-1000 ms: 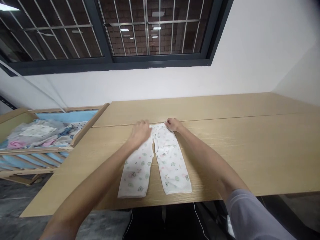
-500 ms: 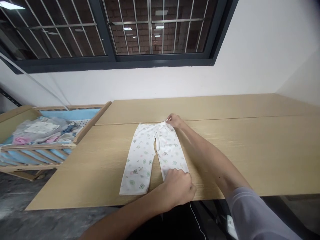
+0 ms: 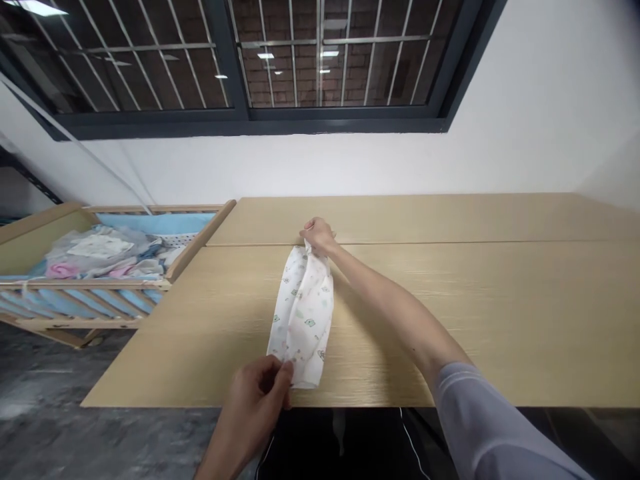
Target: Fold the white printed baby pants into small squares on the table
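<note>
A pair of small white pants with a green and pink print lies on the wood-toned table, one leg folded over the other. At the far end, my right hand pinches the waistband, lifting it slightly. Thumb and fingers of my left hand are closed on the leg hem at the table's near edge. The fingertips of my right hand are partly hidden by the hand itself.
To the left stands a wooden crib with blue lining and a pile of clothes and plastic bags in it. A barred window is in the white wall behind. A white cable hangs below the table's front edge.
The right-side leg of the pants has been folded over onto the left leg. Both my hands have moved left with the fabric, and the view has shifted slightly.
</note>
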Tool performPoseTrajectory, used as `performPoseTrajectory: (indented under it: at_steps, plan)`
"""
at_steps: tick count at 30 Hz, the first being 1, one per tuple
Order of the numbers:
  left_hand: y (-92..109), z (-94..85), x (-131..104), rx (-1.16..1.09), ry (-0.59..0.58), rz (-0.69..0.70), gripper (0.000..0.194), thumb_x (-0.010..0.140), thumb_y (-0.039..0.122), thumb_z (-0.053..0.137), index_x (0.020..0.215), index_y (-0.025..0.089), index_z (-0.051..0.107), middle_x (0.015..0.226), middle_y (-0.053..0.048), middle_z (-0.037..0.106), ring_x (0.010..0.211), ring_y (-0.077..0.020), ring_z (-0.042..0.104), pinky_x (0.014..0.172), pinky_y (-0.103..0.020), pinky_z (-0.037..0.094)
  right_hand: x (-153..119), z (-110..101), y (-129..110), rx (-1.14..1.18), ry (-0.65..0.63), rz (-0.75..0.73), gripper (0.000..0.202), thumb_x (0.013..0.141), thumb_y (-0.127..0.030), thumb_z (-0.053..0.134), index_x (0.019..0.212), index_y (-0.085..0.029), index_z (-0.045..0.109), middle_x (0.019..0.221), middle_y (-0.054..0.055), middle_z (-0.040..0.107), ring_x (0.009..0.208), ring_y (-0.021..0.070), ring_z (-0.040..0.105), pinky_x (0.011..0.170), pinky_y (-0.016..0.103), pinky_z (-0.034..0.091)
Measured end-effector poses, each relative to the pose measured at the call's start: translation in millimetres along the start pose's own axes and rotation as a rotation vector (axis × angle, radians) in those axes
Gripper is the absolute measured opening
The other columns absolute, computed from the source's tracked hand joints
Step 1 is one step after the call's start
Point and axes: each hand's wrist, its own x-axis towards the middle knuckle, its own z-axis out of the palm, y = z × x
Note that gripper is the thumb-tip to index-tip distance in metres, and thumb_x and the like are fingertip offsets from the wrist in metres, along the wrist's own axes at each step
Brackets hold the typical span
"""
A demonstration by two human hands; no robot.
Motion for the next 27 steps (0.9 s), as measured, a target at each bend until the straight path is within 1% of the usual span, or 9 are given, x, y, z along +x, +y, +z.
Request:
performPoseTrajectory:
  at_steps: [5, 10, 13, 15, 17, 19, 22, 25, 27]
  plan:
    - [-34.4, -8.5, -0.1, 0.179, 0.085, -0.046, 0.049, 0.091, 0.055, 0.041, 0.058, 0.021, 0.056, 0.053, -0.002, 0.062, 0.053, -0.0177, 0.057, 0.056, -0.028, 0.036, -16.6, 42.9, -19.4, -0.210, -0.102, -0.012, 0.019, 0.078, -0.018, 0.060, 0.096, -0.022, 0.059, 0.093, 0.006, 0.071, 0.101, 0.0266, 0.063, 0.097, 0.043, 0.032]
    - [-41.1, -9.9, -5.3, 0.575, 0.159, -0.062, 0.041, 0.095, 0.041, 0.041, 0.067, 0.022, 0.062, 0.065, -0.004, 0.071, 0.063, -0.0223, 0.067, 0.057, -0.029, 0.033, -24.5, 52.4, -22.8, -0.252, -0.137, 0.000, 0.009, 0.084, -0.023, 0.059, 0.093, -0.021, 0.059, 0.087, 0.007, 0.072, 0.104, 0.0288, 0.063, 0.097, 0.043, 0.032]
    - [-41.2, -8.3, -17.8, 0.810, 0.353, -0.029, 0.034, 0.097, 0.039, 0.045, 0.076, 0.024, 0.066, 0.071, -0.004, 0.073, 0.065, -0.0253, 0.069, 0.056, -0.031, 0.036, -33.2, 42.8, -21.8, -0.196, -0.153, -0.073, 0.014, 0.093, -0.031, 0.053, 0.100, -0.021, 0.059, 0.096, 0.007, 0.072, 0.106, 0.0272, 0.063, 0.099, 0.044, 0.034]
    - [-42.1, -2.7, -26.9, 0.853, 0.507, 0.183, 0.028, 0.096, 0.040, 0.049, 0.086, 0.024, 0.068, 0.080, -0.005, 0.075, 0.072, -0.0258, 0.071, 0.063, -0.033, 0.046, -50.5, 29.2, -22.4, -0.129, -0.188, -0.239, 0.020, 0.096, -0.033, 0.051, 0.109, -0.020, 0.058, 0.107, 0.009, 0.071, 0.108, 0.0258, 0.062, 0.099, 0.043, 0.038]
    - [-43.6, 8.5, -33.7, 0.828, 0.595, 0.481, 0.026, 0.096, 0.040, 0.052, 0.105, 0.021, 0.067, 0.100, -0.009, 0.077, 0.090, -0.0263, 0.072, 0.078, -0.036, 0.052, -80.6, 11.0, -24.4, -0.067, -0.282, -0.478, 0.030, 0.097, -0.036, 0.052, 0.120, -0.018, 0.057, 0.121, 0.012, 0.068, 0.116, 0.0252, 0.060, 0.101, 0.042, 0.041]
    - [-46.1, 23.9, -37.1, 0.823, 0.606, 0.678, 0.040, 0.095, 0.038, 0.052, 0.127, 0.016, 0.060, 0.124, -0.014, 0.071, 0.112, -0.0276, 0.067, 0.090, -0.037, 0.052, -120.7, -8.4, -26.4, -0.034, -0.453, -0.718, 0.044, 0.099, -0.043, 0.051, 0.134, -0.017, 0.052, 0.140, 0.015, 0.058, 0.131, 0.0260, 0.052, 0.107, 0.043, 0.040]
    - [-52.4, 46.6, -37.3, 0.933, 0.586, 0.739, 0.057, 0.093, 0.041, 0.051, 0.140, 0.008, 0.051, 0.140, -0.020, 0.061, 0.130, -0.0324, 0.057, 0.098, -0.041, 0.050, -180.5, -30.8, -23.5, -0.070, -0.756, -0.956, 0.062, 0.101, -0.052, 0.046, 0.153, -0.019, 0.037, 0.163, 0.015, 0.033, 0.151, 0.0275, 0.030, 0.119, 0.049, 0.029]
    - [-60.6, 58.6, -36.1, 1.038, 0.545, 0.753, 0.059, 0.090, 0.040, 0.056, 0.139, 0.007, 0.053, 0.139, -0.023, 0.061, 0.128, -0.0374, 0.058, 0.100, -0.046, 0.049, -212.2, -38.1, -11.2, -0.097, -0.928, -1.018, 0.067, 0.104, -0.052, 0.040, 0.159, -0.016, 0.027, 0.166, 0.015, 0.021, 0.155, 0.0250, 0.017, 0.125, 0.046, 0.020]
    - [-64.7, 60.0, -36.2, 1.078, 0.517, 0.745, 0.057, 0.089, 0.035, 0.060, 0.140, 0.009, 0.054, 0.141, -0.024, 0.059, 0.128, -0.0393, 0.058, 0.101, -0.048, 0.048, -210.9, -34.4, -0.8, -0.125, -0.967, -1.004, 0.068, 0.105, -0.053, 0.035, 0.160, -0.015, 0.025, 0.166, 0.014, 0.020, 0.155, 0.0246, 0.014, 0.126, 0.046, 0.016]
